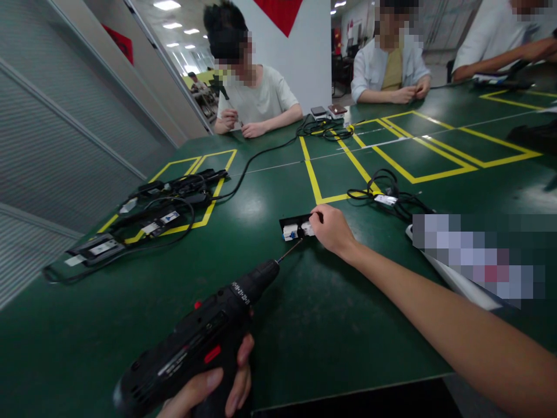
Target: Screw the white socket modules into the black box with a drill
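My left hand [237, 371] is wrapped around the handle of a black cordless drill [191, 331] with red buttons. Its long thin bit [290, 251] points up and to the right, and the tip is close to a small black plate with white blocks [290, 232]; whether it touches cannot be made out. A blue spot shows on one white block. My right hand [333, 229] is closed on the right end of that black piece, with its fingertips partly hidden behind the knuckles. The piece stands on the green table [261, 313].
Black cables and adapters [174, 200] lie at left within yellow tape lines. A coiled cable [387, 194] sits beyond my right hand. A pale flat object [456, 278], partly blurred, lies at right. Across the table a person [261, 96] holds a tool; two others sit further right.
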`<control>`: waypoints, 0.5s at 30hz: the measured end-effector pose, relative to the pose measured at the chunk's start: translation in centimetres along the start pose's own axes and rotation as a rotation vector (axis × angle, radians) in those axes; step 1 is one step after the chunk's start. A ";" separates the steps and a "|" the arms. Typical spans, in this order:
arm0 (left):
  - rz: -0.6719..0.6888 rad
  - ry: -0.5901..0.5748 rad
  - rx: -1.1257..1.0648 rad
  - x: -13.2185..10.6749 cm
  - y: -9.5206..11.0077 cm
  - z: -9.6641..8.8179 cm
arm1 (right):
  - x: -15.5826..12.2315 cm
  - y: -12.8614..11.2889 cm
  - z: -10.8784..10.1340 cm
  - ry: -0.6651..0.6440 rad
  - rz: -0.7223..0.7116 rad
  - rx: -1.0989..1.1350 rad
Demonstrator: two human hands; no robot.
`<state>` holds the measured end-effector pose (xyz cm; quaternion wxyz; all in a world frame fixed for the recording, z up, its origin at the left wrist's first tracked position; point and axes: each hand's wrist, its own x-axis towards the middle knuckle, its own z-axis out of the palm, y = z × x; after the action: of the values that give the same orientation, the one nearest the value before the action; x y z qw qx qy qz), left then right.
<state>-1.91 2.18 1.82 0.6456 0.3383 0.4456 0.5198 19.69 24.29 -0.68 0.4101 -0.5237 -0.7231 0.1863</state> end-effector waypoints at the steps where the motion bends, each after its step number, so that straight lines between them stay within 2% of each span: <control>1: -0.002 0.003 0.002 0.0 0.0 0.0 | 0.0 0.0 0.0 0.000 0.000 -0.001; 9: -0.017 0.045 -0.004 0.0 0.1 0.3 | 0.0 -0.1 0.0 0.003 0.005 -0.016; 15: -0.007 0.017 -0.010 0.0 0.0 0.2 | 0.0 -0.1 0.0 0.007 -0.002 -0.012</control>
<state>-1.73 2.22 1.89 0.6451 0.3293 0.4498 0.5226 19.63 24.24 -0.67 0.4099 -0.5260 -0.7232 0.1797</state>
